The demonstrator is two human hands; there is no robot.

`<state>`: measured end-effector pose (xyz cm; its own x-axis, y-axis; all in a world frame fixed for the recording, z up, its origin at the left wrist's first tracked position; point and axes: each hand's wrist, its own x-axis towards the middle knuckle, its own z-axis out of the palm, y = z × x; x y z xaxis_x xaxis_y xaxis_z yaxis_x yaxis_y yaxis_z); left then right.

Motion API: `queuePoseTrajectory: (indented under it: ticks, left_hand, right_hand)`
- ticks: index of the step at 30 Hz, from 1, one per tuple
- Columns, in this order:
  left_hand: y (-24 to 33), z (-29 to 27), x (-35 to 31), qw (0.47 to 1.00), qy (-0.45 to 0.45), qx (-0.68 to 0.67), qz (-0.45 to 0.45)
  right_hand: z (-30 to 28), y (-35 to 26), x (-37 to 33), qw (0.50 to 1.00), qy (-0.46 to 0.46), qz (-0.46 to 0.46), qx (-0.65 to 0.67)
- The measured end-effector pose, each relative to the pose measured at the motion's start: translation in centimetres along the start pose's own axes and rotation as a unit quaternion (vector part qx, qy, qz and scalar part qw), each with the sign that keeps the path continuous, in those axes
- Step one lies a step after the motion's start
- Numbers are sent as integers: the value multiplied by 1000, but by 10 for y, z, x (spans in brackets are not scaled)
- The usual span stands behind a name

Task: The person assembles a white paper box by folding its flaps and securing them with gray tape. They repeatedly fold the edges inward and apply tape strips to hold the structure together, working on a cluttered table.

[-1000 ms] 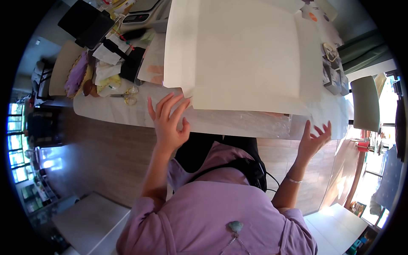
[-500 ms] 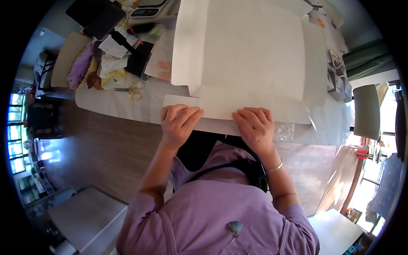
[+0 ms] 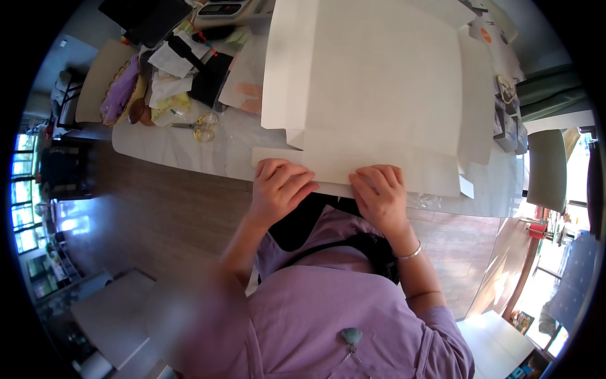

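Note:
A large white flat cardboard box blank (image 3: 379, 82) with creased side flaps lies on the table and reaches its near edge. My left hand (image 3: 281, 189) pinches the blank's near edge close to the left corner tab, fingers bent over the top. Further right along that same edge, my right hand (image 3: 382, 196) grips it with curled fingers; its thumb is mostly hidden. A small white tab (image 3: 466, 187) sticks out at the blank's near right corner. Crumpled clear plastic (image 3: 424, 200) lies by the table edge, partly under the board.
Left of the blank on the marble-patterned table (image 3: 189, 151) are scissors (image 3: 204, 128), a black tool (image 3: 186, 54), papers and a basket with purple cloth (image 3: 121, 91). A digital scale (image 3: 221, 9) stands at the back. Small grey boxes (image 3: 507, 129) sit at the right edge.
The box blank has slid a little toward me and to the right, with its near edge now further over the table edge. My left hand has moved slightly right; both hands keep their grip.

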<state>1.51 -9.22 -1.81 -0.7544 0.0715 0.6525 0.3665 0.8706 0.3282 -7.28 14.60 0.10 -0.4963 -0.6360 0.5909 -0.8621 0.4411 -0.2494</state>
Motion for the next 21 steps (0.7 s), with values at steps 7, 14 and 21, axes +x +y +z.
queuePoseTrajectory:
  ticks: [7, 14, 21]
  left_hand:
    - [-5, -3, 11, 996, -15, 6, 87]
    - [-3, 1, 7, 996, -36, 5, 85]
    - [-1, 5, 12, 998, -50, 4, 33]
  right_hand:
    - [-9, -4, 7, 1000, -1, 2, -7]
    - [23, -17, 13, 998, -20, -35, 38]
    - [26, -20, 23, 998, -62, -5, 26]
